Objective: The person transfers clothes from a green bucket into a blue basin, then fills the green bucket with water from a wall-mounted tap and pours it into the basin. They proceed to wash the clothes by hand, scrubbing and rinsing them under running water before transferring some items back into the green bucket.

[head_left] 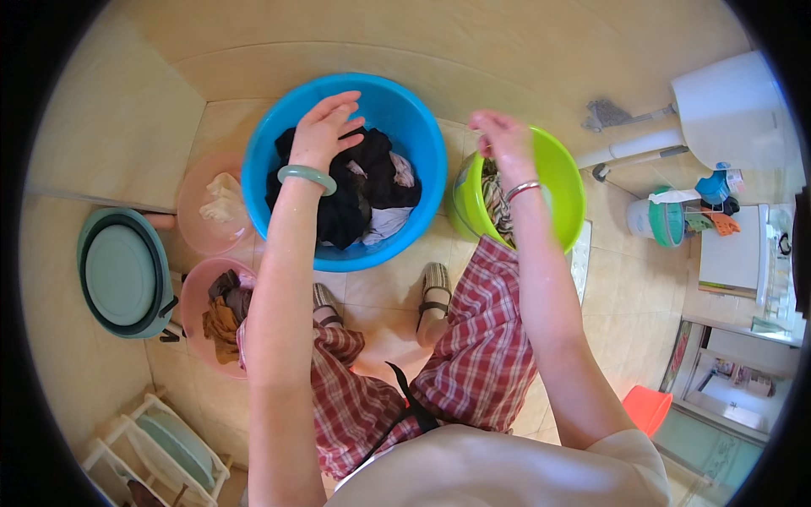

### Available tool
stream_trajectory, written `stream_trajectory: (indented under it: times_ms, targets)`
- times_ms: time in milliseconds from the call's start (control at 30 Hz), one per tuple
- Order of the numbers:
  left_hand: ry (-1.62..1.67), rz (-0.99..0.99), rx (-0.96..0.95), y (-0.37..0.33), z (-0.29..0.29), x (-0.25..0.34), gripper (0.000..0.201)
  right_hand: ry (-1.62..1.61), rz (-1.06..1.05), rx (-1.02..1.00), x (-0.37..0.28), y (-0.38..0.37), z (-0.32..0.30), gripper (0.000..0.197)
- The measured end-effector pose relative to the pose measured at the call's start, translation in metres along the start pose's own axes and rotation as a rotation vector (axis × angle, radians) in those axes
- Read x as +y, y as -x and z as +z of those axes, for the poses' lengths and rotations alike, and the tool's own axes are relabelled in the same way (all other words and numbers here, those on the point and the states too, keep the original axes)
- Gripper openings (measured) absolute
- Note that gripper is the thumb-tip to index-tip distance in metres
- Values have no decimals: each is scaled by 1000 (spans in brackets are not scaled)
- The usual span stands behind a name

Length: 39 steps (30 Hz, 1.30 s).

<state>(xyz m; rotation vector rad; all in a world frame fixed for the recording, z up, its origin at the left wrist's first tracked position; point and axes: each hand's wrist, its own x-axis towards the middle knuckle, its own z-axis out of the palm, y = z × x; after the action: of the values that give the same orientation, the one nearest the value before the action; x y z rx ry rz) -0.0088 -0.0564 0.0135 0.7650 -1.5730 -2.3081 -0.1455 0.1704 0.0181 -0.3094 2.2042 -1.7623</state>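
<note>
My left hand (325, 133), with a pale green bangle on its wrist, is raised over a large blue basin (428, 156). Its fingers are spread and hold nothing. Dark clothes (342, 203) lie heaped in that basin, with a few pale pieces among them. Above the lime-green bucket (564, 182) on the right is my right hand (505, 145), wearing a silver bracelet. Its fingers are slightly blurred and bent, with a gap between thumb and fingers and nothing seen in them. Striped cloth (495, 198) shows inside the bucket, partly hidden by my forearm.
Two pink basins stand at left, one holding pale cloth (222, 199), the other brown and dark clothes (222, 325). A teal folding basin (122, 275) leans on the wall. A white rack (127, 435) is at lower left, a red stool (649, 410) at right.
</note>
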Motion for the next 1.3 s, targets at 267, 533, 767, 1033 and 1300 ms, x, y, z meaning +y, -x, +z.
stream_trajectory:
  times_ms: [267, 533, 767, 1033, 1300]
  targets:
    - [21, -74, -48, -3, 24, -16, 26, 1169, 215, -35, 103, 3, -104, 42]
    - [-107, -125, -147, 1, 59, -37, 23, 1156, -43, 6, 190, 24, -117, 18]
    - [-161, -144, -181, 5, 68, -45, 23, 122, 140, 233, 129, 4, -154, 13]
    - [-238, -115, -238, -4, 71, -65, 44, -482, -546, 184, -127, 71, -107, 10]
    - [459, -257, -372, 17, 66, -42, 72, -95, -610, 61, -154, 58, -33, 17]
